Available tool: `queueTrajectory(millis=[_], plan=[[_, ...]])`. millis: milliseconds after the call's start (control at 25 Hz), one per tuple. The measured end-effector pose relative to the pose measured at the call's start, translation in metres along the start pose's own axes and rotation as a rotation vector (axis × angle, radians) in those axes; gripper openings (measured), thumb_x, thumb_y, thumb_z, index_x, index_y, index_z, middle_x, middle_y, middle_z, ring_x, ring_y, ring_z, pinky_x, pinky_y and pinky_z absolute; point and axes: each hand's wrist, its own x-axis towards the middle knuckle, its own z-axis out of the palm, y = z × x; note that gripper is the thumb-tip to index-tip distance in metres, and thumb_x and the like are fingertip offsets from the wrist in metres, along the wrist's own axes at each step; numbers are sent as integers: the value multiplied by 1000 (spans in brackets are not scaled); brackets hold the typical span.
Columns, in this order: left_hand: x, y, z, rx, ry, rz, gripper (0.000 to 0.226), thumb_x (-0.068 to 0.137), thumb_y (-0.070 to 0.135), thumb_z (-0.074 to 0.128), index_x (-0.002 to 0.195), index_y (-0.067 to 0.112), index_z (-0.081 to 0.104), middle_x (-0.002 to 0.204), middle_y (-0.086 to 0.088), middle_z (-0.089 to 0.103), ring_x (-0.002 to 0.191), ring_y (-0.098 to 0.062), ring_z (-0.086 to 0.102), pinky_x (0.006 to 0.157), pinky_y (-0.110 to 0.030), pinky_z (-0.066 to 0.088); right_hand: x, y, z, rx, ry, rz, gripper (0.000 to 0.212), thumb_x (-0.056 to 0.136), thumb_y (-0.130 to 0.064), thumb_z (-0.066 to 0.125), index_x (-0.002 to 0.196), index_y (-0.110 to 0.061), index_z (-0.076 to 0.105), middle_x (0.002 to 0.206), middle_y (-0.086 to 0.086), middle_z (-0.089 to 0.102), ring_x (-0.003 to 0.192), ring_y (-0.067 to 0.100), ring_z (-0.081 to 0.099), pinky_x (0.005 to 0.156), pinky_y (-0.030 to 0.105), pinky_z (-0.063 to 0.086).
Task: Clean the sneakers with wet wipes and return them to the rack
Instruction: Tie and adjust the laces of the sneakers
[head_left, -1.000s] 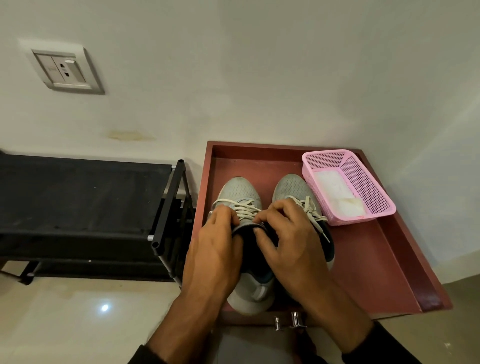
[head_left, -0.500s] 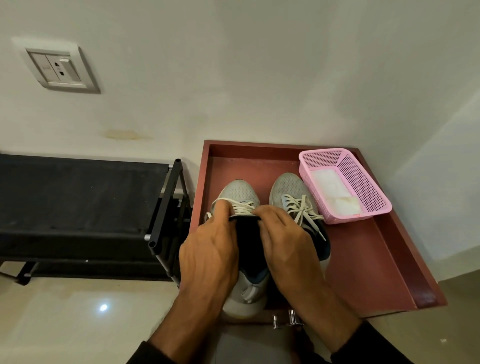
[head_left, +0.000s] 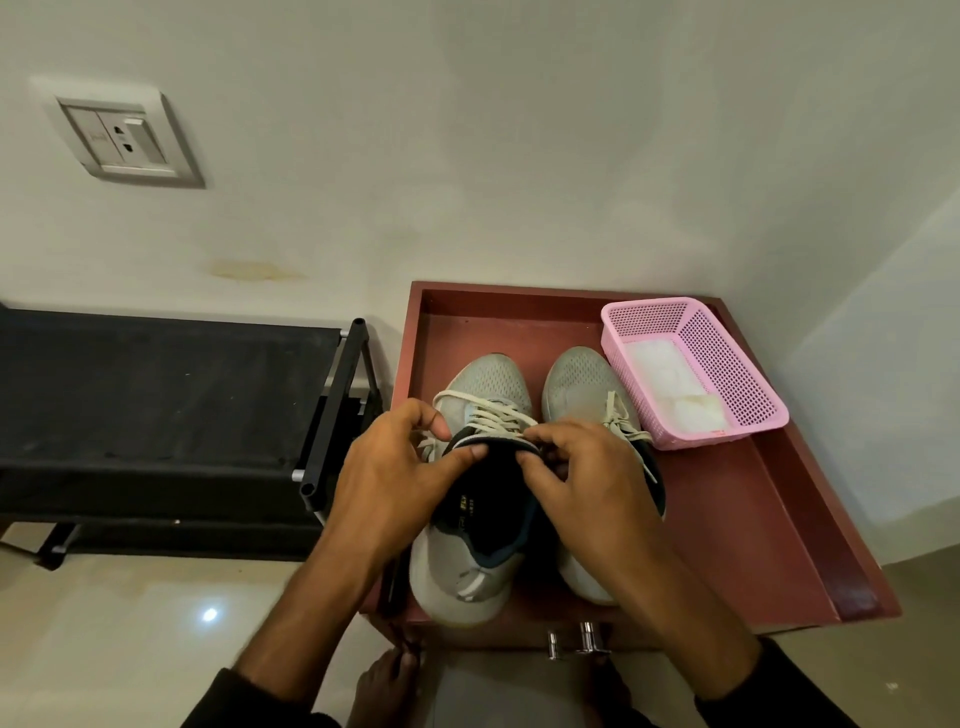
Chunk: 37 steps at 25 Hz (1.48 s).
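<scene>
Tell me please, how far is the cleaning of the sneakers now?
Done: both sneakers stand off the black rack, on the red tray. In hand: the left hand and right hand pinch the dark tongue of the left sneaker. Left: no wipe is in either hand; the white wipes lie in the pink basket. Wiping this one and the right sneaker, then racking, seems still ahead.

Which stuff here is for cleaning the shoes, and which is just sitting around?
For the job:
left sneaker, pinched at its tongue by left hand and right hand
right sneaker
pink basket holding white wipes
black rack

Just there:
red tray
wall socket
</scene>
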Motion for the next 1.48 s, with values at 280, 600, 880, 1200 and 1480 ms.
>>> queueTrajectory(millis=[280,600,880,1200,1480], plan=[[-1,-4,1,-6,-101,-37,44,62,62,78,89,34,58,97,3,69,90,-15,69,74,-41,61,4,5,-2,39,76,54,33,81,-33,78,110,-18,72,99,-8,65,83,5,64,77,31,57],[-7,7,3,-44,221,-108,27,88,54,58,88,27,58,94,1,65,83,-16,63,76,-40,57,7,1,-10,119,77,71,16,93,-23,67,107,-23,75,93,-15,72,84,-2,65,76,12,51],[-17,12,13,-147,-18,-156,34,90,55,54,84,25,69,80,2,72,77,-14,69,76,-41,59,12,-4,-5,223,83,189,18,86,-23,74,104,-27,73,79,-16,67,73,-2,63,68,16,53],[-5,27,32,-415,113,-42,15,100,26,54,96,22,69,85,1,73,85,-11,70,85,-37,59,17,-25,-10,821,194,291,24,88,-4,72,106,-20,70,86,-5,73,86,8,71,76,20,55],[-3,33,39,-345,194,62,20,100,17,53,113,24,66,91,9,73,81,-4,69,78,-36,60,18,-27,-10,372,87,146,27,89,-22,72,115,-27,65,108,-9,67,94,-3,62,78,11,48]])
